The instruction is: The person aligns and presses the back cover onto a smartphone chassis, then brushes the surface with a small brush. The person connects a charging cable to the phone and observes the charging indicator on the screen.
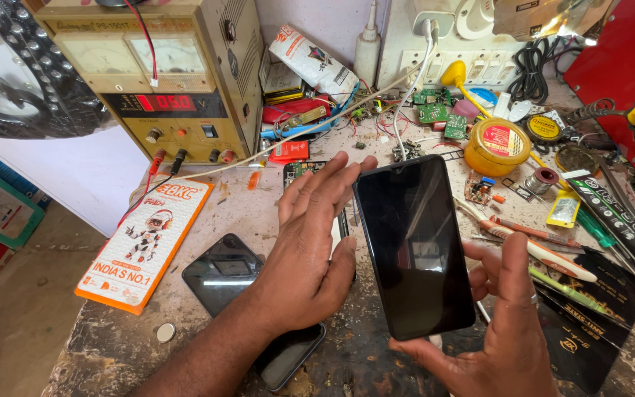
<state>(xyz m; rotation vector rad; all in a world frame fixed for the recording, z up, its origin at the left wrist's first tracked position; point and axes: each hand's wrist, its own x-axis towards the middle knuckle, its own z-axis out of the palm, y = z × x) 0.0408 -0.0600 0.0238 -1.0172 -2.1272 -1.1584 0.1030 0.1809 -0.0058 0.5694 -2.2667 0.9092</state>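
Gripping a dark phone (414, 246) upright by its lower edge, the right hand (505, 331) risks dropping it onto the bench (112, 345), while the left hand (310, 250) hovers open at nine o'clock, apart.

Worn, stained workbench (259, 213) w/ clutter. At 9 o'clock an orange flat pack (145, 242), a dark phone (222, 273) beside it, a coin cell (165, 332) at 7. Power supply (159, 77) at 11, yellow tin (497, 145) + circuit boards (435, 110) at 1, black packets (589, 309) at 4.
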